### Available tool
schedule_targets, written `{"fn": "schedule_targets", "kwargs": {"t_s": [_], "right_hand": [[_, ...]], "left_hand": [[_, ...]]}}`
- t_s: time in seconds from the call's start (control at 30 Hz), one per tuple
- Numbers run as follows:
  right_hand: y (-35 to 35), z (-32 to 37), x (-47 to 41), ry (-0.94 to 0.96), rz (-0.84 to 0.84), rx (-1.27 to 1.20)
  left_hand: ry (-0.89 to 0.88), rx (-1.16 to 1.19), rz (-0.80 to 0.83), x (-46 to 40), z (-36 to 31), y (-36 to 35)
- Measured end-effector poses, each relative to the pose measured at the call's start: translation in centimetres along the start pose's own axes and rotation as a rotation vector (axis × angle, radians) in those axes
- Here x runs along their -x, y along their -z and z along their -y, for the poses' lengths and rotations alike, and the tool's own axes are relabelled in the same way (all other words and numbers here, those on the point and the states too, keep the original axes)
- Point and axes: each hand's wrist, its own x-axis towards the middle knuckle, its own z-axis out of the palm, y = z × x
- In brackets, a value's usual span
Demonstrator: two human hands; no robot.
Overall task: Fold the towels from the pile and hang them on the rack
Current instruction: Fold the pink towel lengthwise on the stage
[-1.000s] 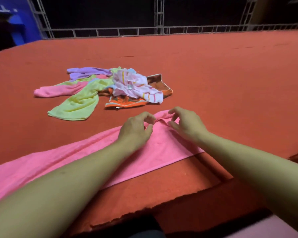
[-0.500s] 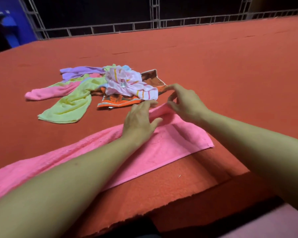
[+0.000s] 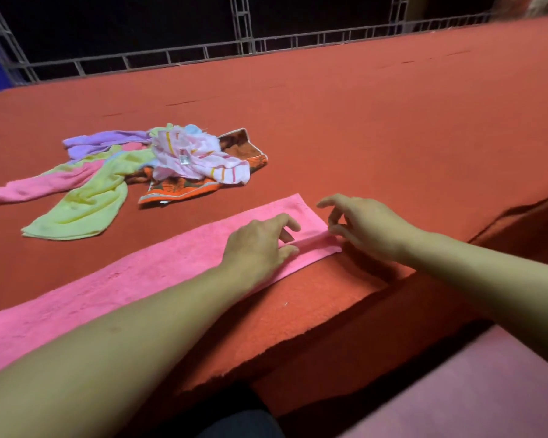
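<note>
Long pink terry towel (image 3: 146, 276) lies flat on the red surface (image 3: 377, 128), long axis running lower left to centre. My left hand (image 3: 260, 245) presses its right end, fingers spread; my right hand (image 3: 367, 226) pinches the end's edge.

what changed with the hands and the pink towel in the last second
The right end of the pink towel went from bunched to flat, leaving a small ridge near its edge. The left hand now rests spread on it; the right hand fingers its end edge. The towel pile looks unchanged.
</note>
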Motion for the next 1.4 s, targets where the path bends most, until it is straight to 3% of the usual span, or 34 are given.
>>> {"fn": "schedule_targets", "kwargs": {"t_s": [0.17,0.33,0.53,0.63,0.83,1.07,1.27,1.4], "right_hand": [[-1.0,-0.3,1.3,-0.044,0.033,-0.140],[-1.0,-0.6,0.0,-0.309,-0.106,-0.168],[-1.8,-0.1,-1.4,-0.533,0.111,-0.184],[-2.1,0.1,-1.7,-0.568,0.106,-0.234],[-2.2,0.1,-1.8,-0.624,0.164,-0.235],[-2.0,0.0,-1.9,-0.678,0.134,-0.337],[0.6,-1.0,-1.6,-0.728,0.039,-0.601],[1.3,-2.4,-1.0,-0.737,0.096,-0.385]], "left_hand": [[-0.012,0.070,0.034,0.2,0.0,-0.7],[-0.043,0.201,-0.080,-0.5,0.3,-1.1],[0.008,0.169,-0.171,-5.5,0.7,-1.5],[0.062,0.153,-0.189,-8.8,1.4,-2.3],[0.114,0.090,0.004,-13.5,2.4,-3.8],[0.087,0.277,-0.010,-14.5,2.8,-4.1],[0.093,0.525,-0.091,-16.2,2.3,-2.8],[0.101,0.459,-0.023,-16.2,2.2,-4.7]]}}
